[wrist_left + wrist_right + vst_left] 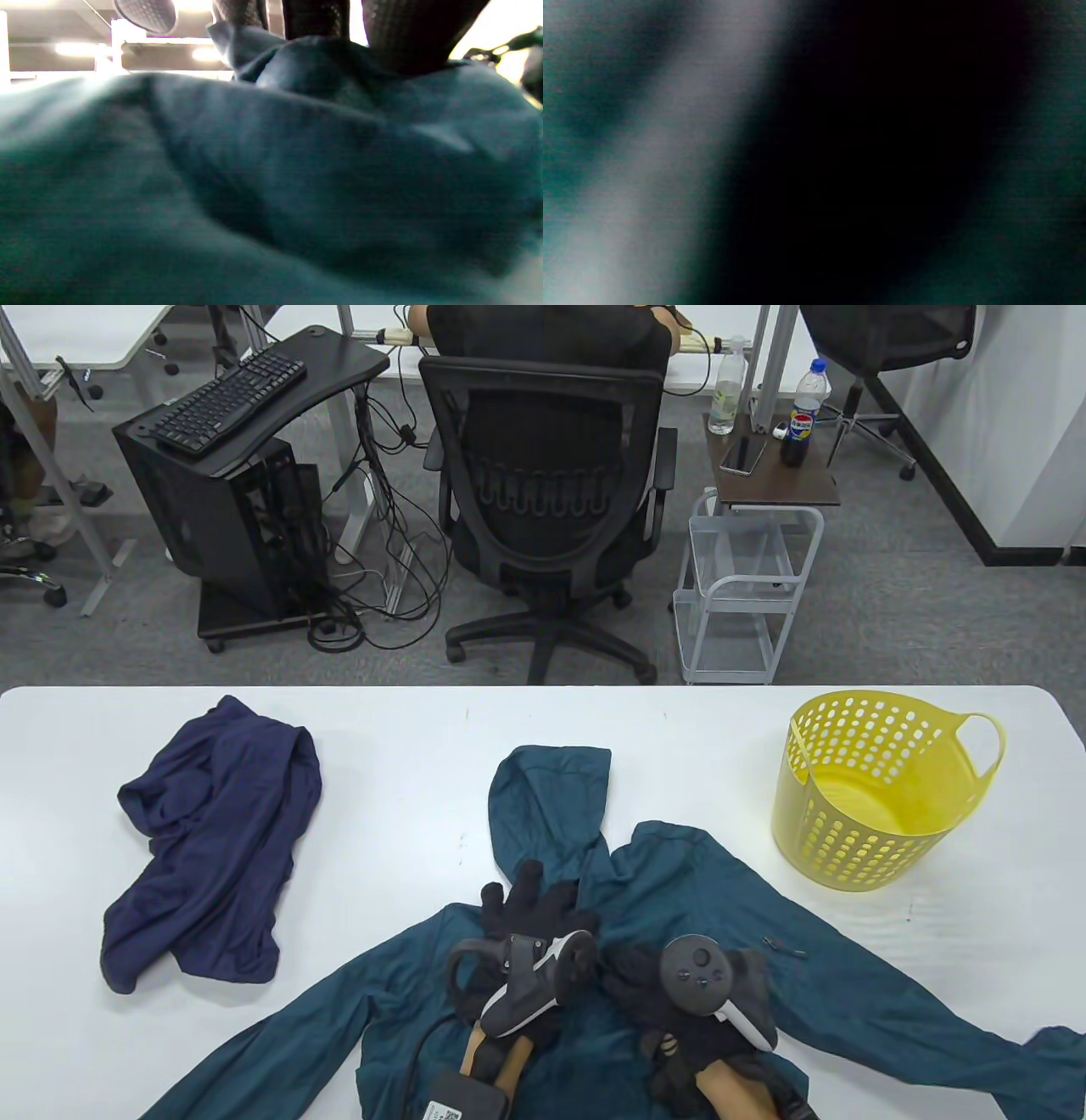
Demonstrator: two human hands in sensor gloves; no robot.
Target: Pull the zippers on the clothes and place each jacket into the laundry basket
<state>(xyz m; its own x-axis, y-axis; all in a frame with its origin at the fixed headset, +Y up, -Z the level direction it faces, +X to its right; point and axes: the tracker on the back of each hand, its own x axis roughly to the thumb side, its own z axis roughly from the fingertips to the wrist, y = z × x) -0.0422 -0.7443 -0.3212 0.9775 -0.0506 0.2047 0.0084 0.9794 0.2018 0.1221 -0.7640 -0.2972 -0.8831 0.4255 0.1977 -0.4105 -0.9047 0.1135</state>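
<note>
White table (543,712) carries the teal hooded jacket (679,882), spread flat near you. Your left hand (530,903) presses the chest with fingers extended; your right hand's (679,1010) grip cannot be told. Hold the fabric taut and draw the zipper straight toward the hood.

Office chair (551,500), keyboard (229,401), bottles (802,411), cart (747,585)

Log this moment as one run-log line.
left hand flat on teal jacket | right hand on jacket, grip unclear | basket empty
</note>
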